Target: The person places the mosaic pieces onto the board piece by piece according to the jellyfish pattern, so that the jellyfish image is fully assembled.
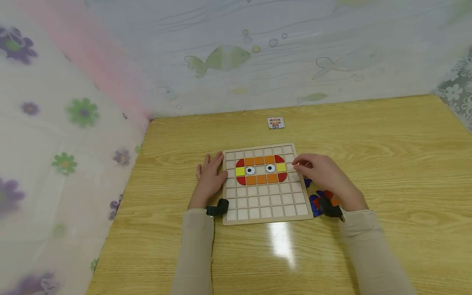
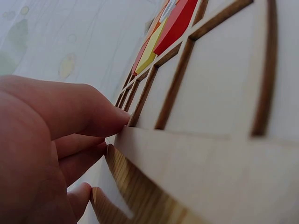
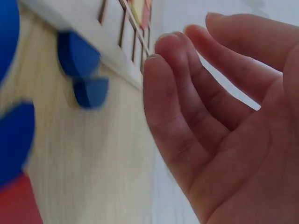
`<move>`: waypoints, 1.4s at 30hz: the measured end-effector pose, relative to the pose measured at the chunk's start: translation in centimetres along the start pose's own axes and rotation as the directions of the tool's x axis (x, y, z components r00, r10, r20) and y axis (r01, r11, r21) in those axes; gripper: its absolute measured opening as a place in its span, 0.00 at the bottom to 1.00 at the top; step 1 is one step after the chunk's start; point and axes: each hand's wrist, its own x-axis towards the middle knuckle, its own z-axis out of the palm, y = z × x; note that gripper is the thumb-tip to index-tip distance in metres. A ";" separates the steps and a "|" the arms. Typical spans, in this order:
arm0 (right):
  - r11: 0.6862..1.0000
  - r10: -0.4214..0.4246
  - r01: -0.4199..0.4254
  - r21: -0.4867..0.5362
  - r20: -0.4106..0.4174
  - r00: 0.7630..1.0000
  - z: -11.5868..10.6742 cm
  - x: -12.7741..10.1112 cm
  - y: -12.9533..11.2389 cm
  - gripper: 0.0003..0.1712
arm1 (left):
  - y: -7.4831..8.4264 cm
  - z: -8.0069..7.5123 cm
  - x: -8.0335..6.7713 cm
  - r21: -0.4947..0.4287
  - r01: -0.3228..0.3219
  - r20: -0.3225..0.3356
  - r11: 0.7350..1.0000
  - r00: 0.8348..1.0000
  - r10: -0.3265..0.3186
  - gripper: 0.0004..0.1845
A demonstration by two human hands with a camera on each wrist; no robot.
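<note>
Two hands [image 1: 210, 178] beside one board [image 1: 267, 203]

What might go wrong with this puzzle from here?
The left hand only presses the wooden grid board's edge, so a nudge might slide it across the glossy wooden table. The right hand hovers over loose blue and red pieces beside the board; its sleeve may scatter them.

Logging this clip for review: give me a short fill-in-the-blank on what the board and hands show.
1. The left hand rests against the board's ____ edge.
2. The face on the board has ____ white eyes.
3. Loose pieces lie on the table under the ____ hand.

Missing words: left; two; right
</note>
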 end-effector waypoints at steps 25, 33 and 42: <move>0.997 0.025 -0.019 -0.079 0.077 0.997 -2.3 -3.7 4.0 0.16 | -0.3 -0.1 0.1 0.000 0.002 -0.003 1.000 1.000 -0.002 0.30; 0.994 0.015 -0.003 -0.114 0.099 0.995 -2.8 -4.6 4.7 0.15 | -0.1 0.1 0.1 -0.009 0.003 -0.008 1.000 1.000 -0.003 0.30; 0.996 0.017 -0.004 -0.094 0.134 0.991 -2.8 -5.0 5.2 0.15 | 0.0 0.1 0.1 0.003 -0.002 -0.014 1.000 1.000 0.002 0.30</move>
